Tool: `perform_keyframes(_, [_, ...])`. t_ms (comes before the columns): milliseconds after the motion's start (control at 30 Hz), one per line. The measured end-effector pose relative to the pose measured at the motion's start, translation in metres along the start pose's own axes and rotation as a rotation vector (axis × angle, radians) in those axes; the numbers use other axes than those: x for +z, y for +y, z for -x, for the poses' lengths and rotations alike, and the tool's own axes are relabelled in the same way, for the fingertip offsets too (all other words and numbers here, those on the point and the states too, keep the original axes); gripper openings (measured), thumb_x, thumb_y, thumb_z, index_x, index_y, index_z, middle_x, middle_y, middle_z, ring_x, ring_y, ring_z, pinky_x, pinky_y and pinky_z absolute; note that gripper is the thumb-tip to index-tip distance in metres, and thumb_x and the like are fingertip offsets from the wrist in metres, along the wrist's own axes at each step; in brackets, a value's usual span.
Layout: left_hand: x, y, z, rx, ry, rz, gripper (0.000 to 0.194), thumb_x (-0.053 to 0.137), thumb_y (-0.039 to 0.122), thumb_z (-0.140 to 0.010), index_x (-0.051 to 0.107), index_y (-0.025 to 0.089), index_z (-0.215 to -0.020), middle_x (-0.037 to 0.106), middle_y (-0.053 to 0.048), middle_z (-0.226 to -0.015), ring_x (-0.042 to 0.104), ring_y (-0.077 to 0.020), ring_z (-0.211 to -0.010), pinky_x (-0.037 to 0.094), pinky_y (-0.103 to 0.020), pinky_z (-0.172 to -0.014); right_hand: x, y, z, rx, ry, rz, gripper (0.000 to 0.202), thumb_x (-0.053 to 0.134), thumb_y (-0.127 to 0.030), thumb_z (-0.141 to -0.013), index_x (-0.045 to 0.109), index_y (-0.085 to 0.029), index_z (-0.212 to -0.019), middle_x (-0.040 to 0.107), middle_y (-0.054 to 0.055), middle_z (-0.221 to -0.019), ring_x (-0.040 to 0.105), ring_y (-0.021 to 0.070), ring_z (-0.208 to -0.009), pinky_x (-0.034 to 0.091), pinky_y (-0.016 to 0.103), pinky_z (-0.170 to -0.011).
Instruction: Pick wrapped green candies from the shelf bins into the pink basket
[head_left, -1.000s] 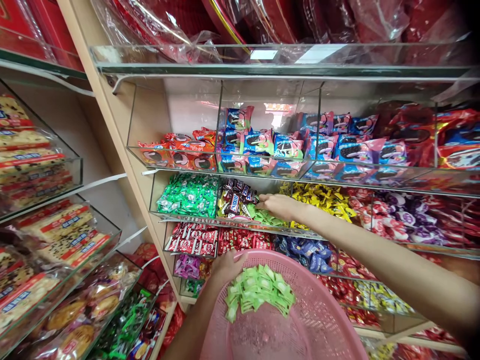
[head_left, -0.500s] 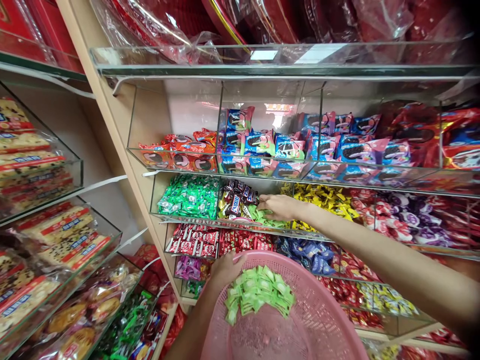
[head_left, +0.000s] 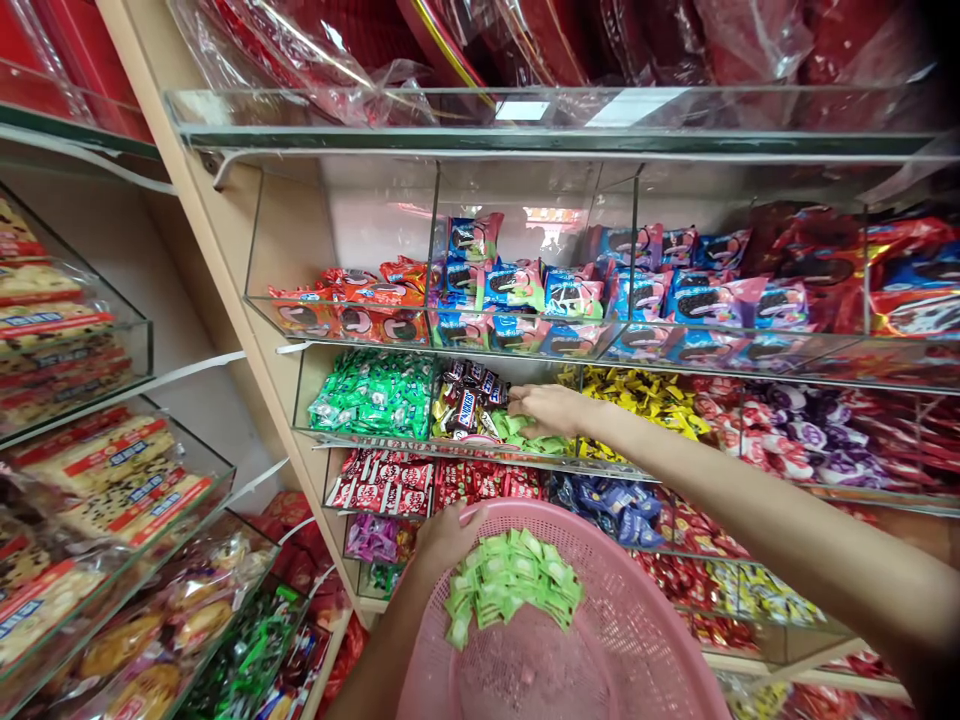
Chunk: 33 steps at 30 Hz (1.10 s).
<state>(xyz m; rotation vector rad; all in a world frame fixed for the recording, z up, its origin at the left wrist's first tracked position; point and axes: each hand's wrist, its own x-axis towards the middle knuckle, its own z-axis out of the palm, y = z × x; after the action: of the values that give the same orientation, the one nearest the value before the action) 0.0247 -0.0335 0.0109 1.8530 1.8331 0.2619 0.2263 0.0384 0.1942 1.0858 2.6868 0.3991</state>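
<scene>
My left hand [head_left: 447, 540] is closed on the rim of a pink plastic basket [head_left: 637, 600], fingers outside and thumb over the edge. Inside the basket lies a pile of small light green candy packets [head_left: 517, 585]. My right hand [head_left: 551, 408] reaches into a clear shelf compartment, fingers stretched out to the left over more light green packets [head_left: 529, 435]. Its fingertips are partly hidden among them, and nothing shows held in it. Right beside those fingertips are dark Snickers bars [head_left: 469, 400].
Green-wrapped candies [head_left: 371, 395] fill the compartment on the left, yellow ones [head_left: 637, 400] the one on the right. Packaged cookies [head_left: 517, 285] stand on the shelf above. A glass shelf edge [head_left: 525, 115] crosses higher up. Wrapped pastries [head_left: 112, 480] fill the angled shelves at left.
The view has shifted slightly, so the shelves sit a little further left. My right hand stays over the green packets; my left hand keeps its hold on the basket.
</scene>
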Motion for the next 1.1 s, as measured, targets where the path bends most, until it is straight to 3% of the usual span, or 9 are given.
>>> perform_keyframes(133, [-0.001,-0.001,0.001,0.013,0.003,-0.010,0.070,0.027,0.072,-0.079,0.056,0.026,-0.123,0.063,-0.009,-0.121,0.058,-0.0281,-0.109,0.042,-0.032,-0.086,-0.013,0.006,0.007,0.047,-0.024,0.008,0.030,0.058,-0.030,-0.079,0.062,-0.019,-0.107,0.059,0.010,-0.110,0.060,0.0223,-0.094,0.041,0.027,-0.066])
perform_keyframes(333, [0.000,-0.001,-0.003,-0.005,0.000,0.005,0.074,0.028,0.076,-0.076,0.057,0.026,-0.122,0.062,-0.009,-0.122,0.058,-0.0278,-0.109,0.042,-0.031,-0.085,-0.019,-0.003,0.011,0.130,-0.284,-0.044,0.023,0.066,-0.027,-0.071,0.067,-0.019,-0.092,0.067,0.006,-0.091,0.063,0.0212,-0.081,0.040,0.027,-0.062])
perform_keyframes(400, [0.001,0.000,-0.004,-0.004,-0.002,0.005,0.076,0.027,0.077,-0.076,0.056,0.026,-0.124,0.062,-0.009,-0.122,0.058,-0.0289,-0.110,0.042,-0.033,-0.086,-0.017,-0.006,0.009,0.139,-0.325,-0.073,0.030,0.067,-0.022,-0.068,0.067,-0.018,-0.098,0.067,0.006,-0.089,0.063,0.0196,-0.080,0.040,0.025,-0.061])
perform_keyframes(567, [0.000,-0.002,-0.003,0.013,0.006,-0.012,0.075,0.025,0.076,-0.077,0.057,0.026,-0.122,0.064,-0.009,-0.119,0.059,-0.0287,-0.107,0.043,-0.033,-0.084,-0.015,-0.006,0.006,0.129,-0.438,-0.092,0.056,0.070,-0.022,-0.064,0.058,-0.015,-0.118,0.064,0.010,-0.107,0.062,0.0198,-0.087,0.041,0.024,-0.059])
perform_keyframes(900, [0.001,-0.004,-0.002,0.001,0.015,-0.023,0.070,0.028,0.071,-0.079,0.057,0.025,-0.123,0.064,-0.010,-0.117,0.060,-0.0287,-0.106,0.043,-0.034,-0.085,-0.014,-0.006,0.009,0.158,-0.363,-0.138,0.062,0.077,-0.034,-0.059,0.060,-0.014,-0.114,0.065,0.011,-0.104,0.062,0.0224,-0.087,0.042,0.026,-0.063])
perform_keyframes(1100, [0.000,-0.001,0.000,-0.016,0.011,0.000,0.068,0.032,0.068,-0.080,0.056,0.024,-0.125,0.062,-0.010,-0.122,0.058,-0.0293,-0.109,0.042,-0.035,-0.088,-0.019,-0.003,0.005,0.159,-0.398,-0.185,0.051,0.075,-0.040,-0.062,0.064,-0.016,-0.106,0.065,0.007,-0.091,0.060,0.0211,-0.082,0.038,0.026,-0.058])
